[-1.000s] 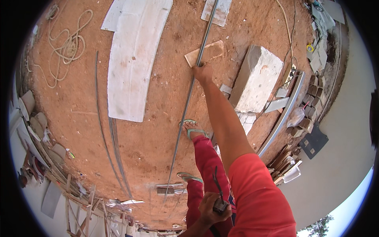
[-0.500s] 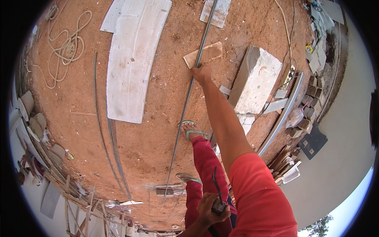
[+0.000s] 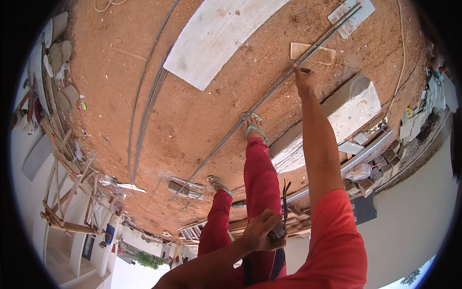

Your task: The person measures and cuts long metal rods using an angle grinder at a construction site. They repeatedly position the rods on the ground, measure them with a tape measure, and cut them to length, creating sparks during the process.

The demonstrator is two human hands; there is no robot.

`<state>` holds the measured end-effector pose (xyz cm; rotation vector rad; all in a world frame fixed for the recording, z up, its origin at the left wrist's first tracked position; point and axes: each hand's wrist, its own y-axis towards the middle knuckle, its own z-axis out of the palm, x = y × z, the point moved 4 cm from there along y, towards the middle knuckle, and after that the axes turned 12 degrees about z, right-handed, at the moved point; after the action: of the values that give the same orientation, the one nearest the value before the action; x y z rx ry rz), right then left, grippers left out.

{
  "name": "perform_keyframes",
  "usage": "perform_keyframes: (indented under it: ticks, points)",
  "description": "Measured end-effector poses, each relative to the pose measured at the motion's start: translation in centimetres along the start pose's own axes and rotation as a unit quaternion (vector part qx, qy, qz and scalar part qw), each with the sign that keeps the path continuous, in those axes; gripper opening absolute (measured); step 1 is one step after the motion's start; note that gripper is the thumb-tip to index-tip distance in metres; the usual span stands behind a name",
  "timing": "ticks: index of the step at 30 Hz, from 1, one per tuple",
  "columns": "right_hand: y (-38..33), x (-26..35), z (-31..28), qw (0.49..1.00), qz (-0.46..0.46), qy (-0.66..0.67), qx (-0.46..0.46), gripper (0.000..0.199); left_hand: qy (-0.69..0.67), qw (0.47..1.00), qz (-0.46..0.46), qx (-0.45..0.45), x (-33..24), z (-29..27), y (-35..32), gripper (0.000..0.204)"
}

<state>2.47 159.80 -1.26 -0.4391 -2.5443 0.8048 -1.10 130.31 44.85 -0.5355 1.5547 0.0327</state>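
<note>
Head view: here's the left hand (image 3: 261, 230), fingers clamped round a dark tool (image 3: 277, 233), half buried there. Right hand (image 3: 304, 79) meets long rods (image 3: 275, 88) slanting over a small board (image 3: 324, 56); its fingers' closure, can't tell. Lower rod ends blur.

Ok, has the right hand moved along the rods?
No, not clearly: the right hand is still at the rods just by the tan board's near edge. Both shifted right in frame together.
</note>
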Motion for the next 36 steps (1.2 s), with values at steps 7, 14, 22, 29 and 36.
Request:
perform_keyframes:
  ticks: [7,14,22,29,36]
  points:
    - [-10.8,-3.5,-2.4,0.95,-0.153,-0.244,0.118,0.056,-0.035,0.998,-0.03,-0.033,0.9,0.6,-2.6,0.061]
    - [-23.1,-12.3,-10.3,0.857,-0.216,-0.404,0.236,0.033,-0.091,0.987,-0.042,-0.128,1.3,0.8,-7.0,0.046]
    - [-38.6,-21.3,-31.3,0.809,-0.255,-0.491,0.197,0.031,-0.248,0.863,-0.197,-0.393,6.4,-1.5,-23.0,0.024]
    - [-49.0,-28.6,-45.8,0.682,-0.286,-0.645,0.194,0.037,-0.291,0.639,-0.382,-0.601,14.6,-6.7,-63.5,0.025]
    - [-58.5,-20.1,-38.4,0.601,-0.406,-0.675,0.134,0.034,-0.308,0.411,-0.472,-0.716,15.7,12.9,-98.4,0.033]
